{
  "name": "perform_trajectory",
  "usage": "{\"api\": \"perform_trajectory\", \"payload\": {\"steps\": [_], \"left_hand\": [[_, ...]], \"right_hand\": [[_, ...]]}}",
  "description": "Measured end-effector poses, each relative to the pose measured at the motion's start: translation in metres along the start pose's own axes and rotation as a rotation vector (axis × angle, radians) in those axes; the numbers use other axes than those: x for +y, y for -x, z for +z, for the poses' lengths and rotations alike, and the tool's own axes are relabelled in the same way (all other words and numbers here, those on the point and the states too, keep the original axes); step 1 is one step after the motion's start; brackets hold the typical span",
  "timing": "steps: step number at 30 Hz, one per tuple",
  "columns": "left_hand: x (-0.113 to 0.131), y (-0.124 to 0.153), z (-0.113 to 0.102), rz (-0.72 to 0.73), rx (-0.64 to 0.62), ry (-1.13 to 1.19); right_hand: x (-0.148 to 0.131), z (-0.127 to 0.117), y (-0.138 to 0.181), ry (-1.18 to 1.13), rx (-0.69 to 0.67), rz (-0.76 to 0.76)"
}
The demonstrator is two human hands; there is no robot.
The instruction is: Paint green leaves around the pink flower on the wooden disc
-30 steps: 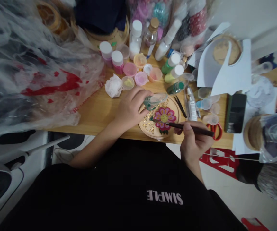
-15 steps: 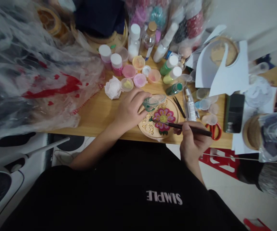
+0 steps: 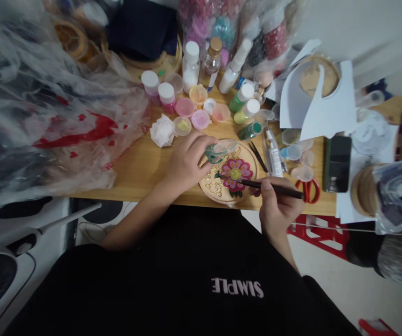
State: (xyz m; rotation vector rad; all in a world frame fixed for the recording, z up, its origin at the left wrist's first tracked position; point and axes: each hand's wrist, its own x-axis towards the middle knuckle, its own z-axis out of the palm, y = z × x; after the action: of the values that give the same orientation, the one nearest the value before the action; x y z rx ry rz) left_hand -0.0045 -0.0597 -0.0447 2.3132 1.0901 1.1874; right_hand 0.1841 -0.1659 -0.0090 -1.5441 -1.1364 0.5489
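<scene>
My left hand (image 3: 189, 161) is closed on a small clear cup (image 3: 218, 151) with green inside, held tilted over the upper left of a round wooden panel (image 3: 246, 196). On the panel is a pink flower (image 3: 241, 168) with a yellow centre, dark green leaves (image 3: 236, 193) and raised gold outlines (image 3: 215, 188). Between the fingers of my right hand (image 3: 278, 203) is a dark-handled paintbrush (image 3: 274, 187). Its tip points left, over the flower's left side near a small green leaf. I cannot tell whether the tip touches the panel.
Behind the panel stand small paint cups (image 3: 200, 120), white-capped bottles (image 3: 191, 67) and a crumpled tissue (image 3: 162, 130). Black tweezers (image 3: 258, 156), a white tube (image 3: 274, 156), red scissors (image 3: 312, 190) and a phone (image 3: 337, 163) lie to the right. Plastic bags (image 3: 64, 107) cover the left side.
The whole view has shifted slightly. Both hands keep their holds on the cup and the paintbrush, in nearly the same place over the panel.
</scene>
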Motion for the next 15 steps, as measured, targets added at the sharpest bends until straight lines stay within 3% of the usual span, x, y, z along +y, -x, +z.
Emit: {"api": "perform_trajectory", "payload": {"steps": [15], "left_hand": [[0.0009, 0.0, -0.0012, -0.032, -0.034, 0.003]], "right_hand": [[0.0021, -0.0024, 0.0059, 0.106, 0.017, 0.03]]}}
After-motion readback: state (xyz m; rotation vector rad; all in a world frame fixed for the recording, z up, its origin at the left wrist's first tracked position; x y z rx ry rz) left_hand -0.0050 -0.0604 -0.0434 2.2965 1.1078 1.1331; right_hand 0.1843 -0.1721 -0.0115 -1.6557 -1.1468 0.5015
